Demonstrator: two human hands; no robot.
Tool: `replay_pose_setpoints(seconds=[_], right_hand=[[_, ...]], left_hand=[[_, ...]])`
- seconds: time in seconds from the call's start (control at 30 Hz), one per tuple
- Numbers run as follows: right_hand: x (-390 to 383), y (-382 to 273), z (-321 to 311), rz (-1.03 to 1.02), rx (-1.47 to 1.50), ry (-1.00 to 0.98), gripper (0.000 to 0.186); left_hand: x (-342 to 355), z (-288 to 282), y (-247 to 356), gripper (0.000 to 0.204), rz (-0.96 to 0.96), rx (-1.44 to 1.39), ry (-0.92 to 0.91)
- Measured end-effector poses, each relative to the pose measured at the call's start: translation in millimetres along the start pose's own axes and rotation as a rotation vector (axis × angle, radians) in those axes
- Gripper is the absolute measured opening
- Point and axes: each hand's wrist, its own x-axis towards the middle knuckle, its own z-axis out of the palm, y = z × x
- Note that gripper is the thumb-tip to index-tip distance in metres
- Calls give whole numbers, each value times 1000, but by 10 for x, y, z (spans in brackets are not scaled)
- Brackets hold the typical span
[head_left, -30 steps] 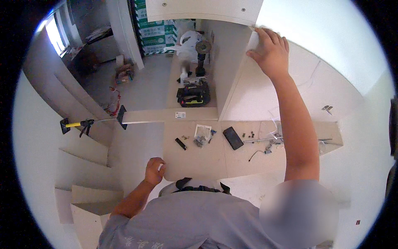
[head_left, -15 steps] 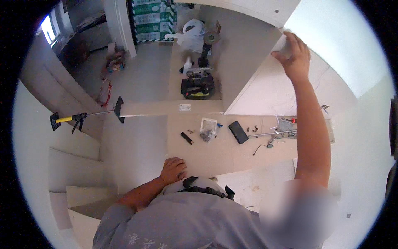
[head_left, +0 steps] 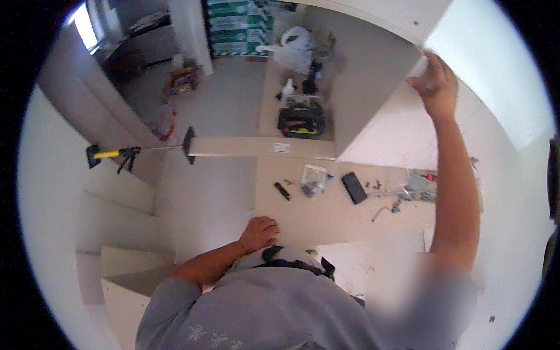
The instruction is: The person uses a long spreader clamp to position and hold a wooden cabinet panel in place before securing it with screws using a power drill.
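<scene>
Up at the right, my right hand (head_left: 442,96) rests against the top corner of an upright pale cabinet panel (head_left: 385,125). Its thumb and fingers are spread apart, and I see nothing loose between them. My left hand (head_left: 261,233) lies on my light trousers near the waist, fingers loosely bent and holding nothing. Beyond it, on a beige board (head_left: 315,224), are a small black stick-shaped item (head_left: 282,191), a clear plastic bag of small parts (head_left: 314,185), a black box (head_left: 353,188) and several small metal fittings.
A yellow-and-black support bar (head_left: 108,154) spans from the left wall to a pale crosspiece (head_left: 233,146). Behind that stand an open black tool case (head_left: 301,121), a white bottle (head_left: 288,88) and a white plastic bag (head_left: 294,49). Green-and-white wrapped packages (head_left: 239,29) stand at the back.
The whole view has shifted, so the scene sits further right in the picture. Both hands keep their places, the right at the panel corner and the left on my trousers.
</scene>
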Motion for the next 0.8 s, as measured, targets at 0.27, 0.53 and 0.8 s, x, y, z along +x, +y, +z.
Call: replay_pose_setpoints(seconds=[0.27,0.53,0.8], right_hand=[[-2,28,18,19,69,-44,82],[-17,25,2,21,0,-25,82],[-17,33,3,20,-30,-37,81]], left_hand=[[-29,39,24,41,-3,20,27],[15,-31,74,35,7,61,32],[24,-53,94,43,-32,25,-2]])
